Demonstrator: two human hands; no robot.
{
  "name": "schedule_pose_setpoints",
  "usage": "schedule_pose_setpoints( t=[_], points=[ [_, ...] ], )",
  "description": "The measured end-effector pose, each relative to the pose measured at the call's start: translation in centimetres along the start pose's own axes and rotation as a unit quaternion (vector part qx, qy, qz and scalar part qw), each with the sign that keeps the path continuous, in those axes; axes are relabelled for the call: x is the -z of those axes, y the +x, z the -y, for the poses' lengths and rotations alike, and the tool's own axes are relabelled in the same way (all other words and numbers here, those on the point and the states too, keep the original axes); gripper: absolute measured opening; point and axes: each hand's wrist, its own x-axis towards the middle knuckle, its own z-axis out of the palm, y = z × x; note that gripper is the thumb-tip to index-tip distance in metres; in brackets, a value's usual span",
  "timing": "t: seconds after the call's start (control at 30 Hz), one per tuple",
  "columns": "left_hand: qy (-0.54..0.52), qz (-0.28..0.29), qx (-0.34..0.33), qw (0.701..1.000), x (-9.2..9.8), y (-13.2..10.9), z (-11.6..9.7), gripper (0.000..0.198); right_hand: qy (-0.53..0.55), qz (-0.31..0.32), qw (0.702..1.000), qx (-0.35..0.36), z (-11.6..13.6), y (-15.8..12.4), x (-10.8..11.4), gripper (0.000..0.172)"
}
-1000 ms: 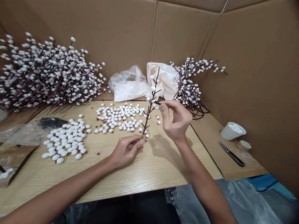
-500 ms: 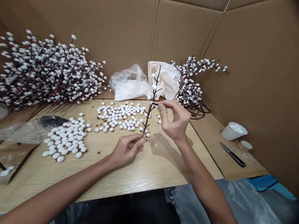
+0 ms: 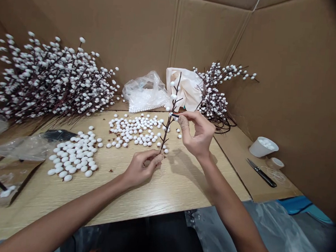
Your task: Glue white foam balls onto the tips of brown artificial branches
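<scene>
An artificial twig with dark brown stems and white foam buds stands upright in front of me. My left hand grips its lower end between fingers and thumb. My right hand is raised beside the upper part, with thumb and forefinger pinching a thin black stem piece. That piece has a white bud at its tip, and the bud touches the twig. The fingers hide part of the black piece.
Loose white foam buds lie in two heaps on the wooden table. Bud-covered branches are piled at the left, with more at the right. Cardboard walls surround the table. A white cup, a black-handled knife and a plastic bag of buds stand nearby.
The bud on the black piece now sits against the twig. My right hand and the twig have shifted only slightly, and the view has tilted a little.
</scene>
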Motion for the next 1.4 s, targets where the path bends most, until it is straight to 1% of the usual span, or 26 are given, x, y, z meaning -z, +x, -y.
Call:
schedule_pose_setpoints(
  t=[0.23,0.4,0.5,0.6,0.73,0.83,0.9,1.07,1.4],
  points=[
    [0.001,-0.003,0.007,1.000,0.0,0.0,-0.1,0.024,-0.002,0.012,1.000,-0.005,0.1,0.0,0.0,0.009],
    [0.009,-0.005,0.006,1.000,0.1,0.1,-0.1,0.025,-0.008,0.004,1.000,-0.009,0.1,0.1,0.1,0.007],
    [0.006,-0.002,0.005,1.000,0.1,0.1,-0.1,0.024,0.005,-0.003,1.000,-0.023,0.1,0.1,0.0,0.007],
    [0.004,0.002,0.007,1.000,0.1,0.0,0.0,0.022,0.037,-0.032,0.998,-0.041,0.1,0.1,0.0,0.006],
    [0.007,0.006,0.007,1.000,0.1,0.0,0.0,0.022,0.082,-0.103,0.989,-0.071,-0.1,0.4,0.0,0.007],
    [0.010,0.016,0.003,1.000,0.2,0.0,0.3,0.022,0.089,-0.156,0.980,-0.089,-0.4,0.9,0.2,0.010],
    [0.014,0.022,0.003,1.000,0.1,-0.1,0.4,0.022,0.082,-0.172,0.977,-0.097,-0.6,1.2,0.3,0.010],
    [0.018,0.032,0.012,0.999,0.1,-0.1,0.3,0.023,0.104,-0.170,0.976,-0.093,-0.9,1.3,0.4,0.005],
    [0.034,0.046,0.015,0.998,0.2,-0.2,-0.2,0.025,0.120,-0.144,0.976,-0.115,-1.3,1.2,0.2,0.006]
  ],
)
